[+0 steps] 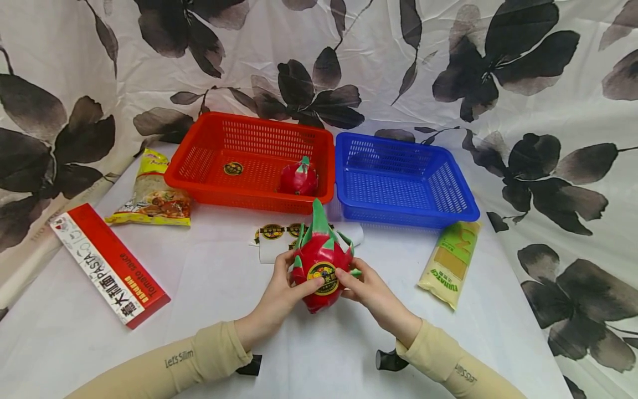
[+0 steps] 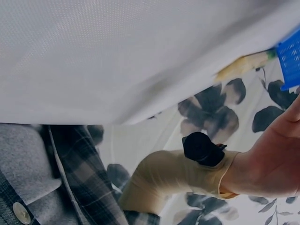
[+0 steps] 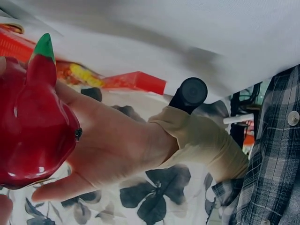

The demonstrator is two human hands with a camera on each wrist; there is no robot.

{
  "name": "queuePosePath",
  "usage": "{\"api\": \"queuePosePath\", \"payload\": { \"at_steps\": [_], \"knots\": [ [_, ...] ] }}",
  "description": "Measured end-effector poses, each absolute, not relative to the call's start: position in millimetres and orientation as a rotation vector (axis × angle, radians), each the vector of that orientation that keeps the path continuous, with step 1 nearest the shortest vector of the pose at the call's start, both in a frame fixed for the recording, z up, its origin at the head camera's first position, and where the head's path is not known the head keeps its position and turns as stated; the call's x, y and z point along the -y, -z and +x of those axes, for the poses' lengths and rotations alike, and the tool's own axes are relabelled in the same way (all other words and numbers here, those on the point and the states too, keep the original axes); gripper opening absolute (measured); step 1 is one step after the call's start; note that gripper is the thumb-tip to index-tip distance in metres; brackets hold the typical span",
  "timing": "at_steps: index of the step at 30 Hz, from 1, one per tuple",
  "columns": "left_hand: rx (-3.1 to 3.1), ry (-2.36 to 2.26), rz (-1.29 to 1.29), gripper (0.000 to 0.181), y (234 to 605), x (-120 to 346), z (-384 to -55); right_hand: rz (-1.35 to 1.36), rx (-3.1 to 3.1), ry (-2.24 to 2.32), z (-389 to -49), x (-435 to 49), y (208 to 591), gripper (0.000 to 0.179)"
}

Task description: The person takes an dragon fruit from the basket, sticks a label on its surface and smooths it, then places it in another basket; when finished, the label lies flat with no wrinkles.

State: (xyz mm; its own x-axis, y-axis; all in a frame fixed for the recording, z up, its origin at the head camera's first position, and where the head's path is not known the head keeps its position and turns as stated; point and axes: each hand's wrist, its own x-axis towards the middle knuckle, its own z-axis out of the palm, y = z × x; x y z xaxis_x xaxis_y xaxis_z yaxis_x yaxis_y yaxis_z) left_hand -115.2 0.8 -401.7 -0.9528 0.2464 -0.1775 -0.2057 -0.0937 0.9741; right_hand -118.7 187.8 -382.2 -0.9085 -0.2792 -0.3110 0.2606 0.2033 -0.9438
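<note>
Over the middle of the table, a red dragon fruit (image 1: 324, 249) with green leaf tips is held between both hands. My left hand (image 1: 273, 297) grips its left side, and my right hand (image 1: 377, 300) grips the right. Both thumbs press at a round black-and-gold sticker (image 1: 324, 270) on its front. In the right wrist view, the glossy dragon fruit (image 3: 33, 126) is close up, with the left hand (image 3: 112, 131) beyond it. The left wrist view catches only part of the right hand (image 2: 269, 164). Behind the fruit lies a white sticker sheet (image 1: 269, 252), partly covered.
A red basket (image 1: 239, 197) contains another dragon fruit (image 1: 299, 177) and a round sticker (image 1: 233, 168). Beside it stands a blue basket (image 1: 408, 213). On the left lie a noodle bag (image 1: 157, 191) and a pasta box (image 1: 112, 266). A yellow-green packet (image 1: 450, 263) lies right.
</note>
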Motion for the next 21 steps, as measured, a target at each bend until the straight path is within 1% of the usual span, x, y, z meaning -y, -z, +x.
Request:
{"api": "queuePosePath", "payload": {
  "at_steps": [11,16,21],
  "knots": [
    [-1.856,-2.132,0.089,0.069,408.6,2.4,-116.1,-0.022,-2.076,1.742,-117.3,-188.0,382.1,0.059],
    [-1.824,-2.142,0.128,0.069,409.0,4.0,-116.6,-0.038,-2.079,1.732,-117.5,-189.9,382.7,0.063],
    [-1.825,-2.121,0.106,0.076,406.1,3.7,-116.0,-0.036,-2.136,1.673,-117.6,-190.8,384.0,0.067]
  ]
}}
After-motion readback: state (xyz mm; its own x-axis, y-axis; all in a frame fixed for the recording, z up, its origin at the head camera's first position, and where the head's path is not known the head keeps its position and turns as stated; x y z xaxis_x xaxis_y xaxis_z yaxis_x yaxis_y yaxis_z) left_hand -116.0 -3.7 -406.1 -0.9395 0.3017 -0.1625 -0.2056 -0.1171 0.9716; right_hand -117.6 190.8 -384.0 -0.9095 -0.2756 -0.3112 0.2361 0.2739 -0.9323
